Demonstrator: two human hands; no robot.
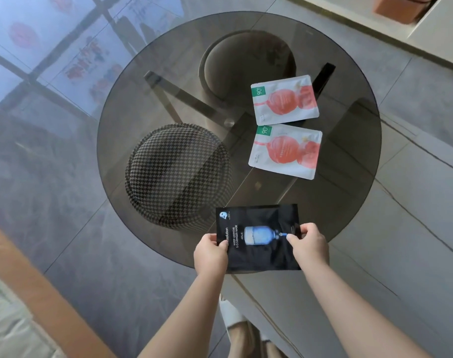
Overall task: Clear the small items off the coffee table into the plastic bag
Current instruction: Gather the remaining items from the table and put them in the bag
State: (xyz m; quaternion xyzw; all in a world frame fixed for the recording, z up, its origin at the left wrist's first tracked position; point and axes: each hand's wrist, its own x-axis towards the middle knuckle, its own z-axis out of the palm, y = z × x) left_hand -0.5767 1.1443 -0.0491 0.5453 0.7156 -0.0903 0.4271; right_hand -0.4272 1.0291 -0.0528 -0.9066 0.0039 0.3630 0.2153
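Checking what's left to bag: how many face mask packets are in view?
3. Two white-and-red packets lie on the glass table, one farther, one nearer. A black packet is held by the left hand and right hand over the table's near edge.

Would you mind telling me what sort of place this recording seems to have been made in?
Most likely a home living room. A round smoked-glass coffee table stands on a glossy tiled floor, a houndstooth stool is tucked beneath the glass, and sheet-mask sachets lie on top.
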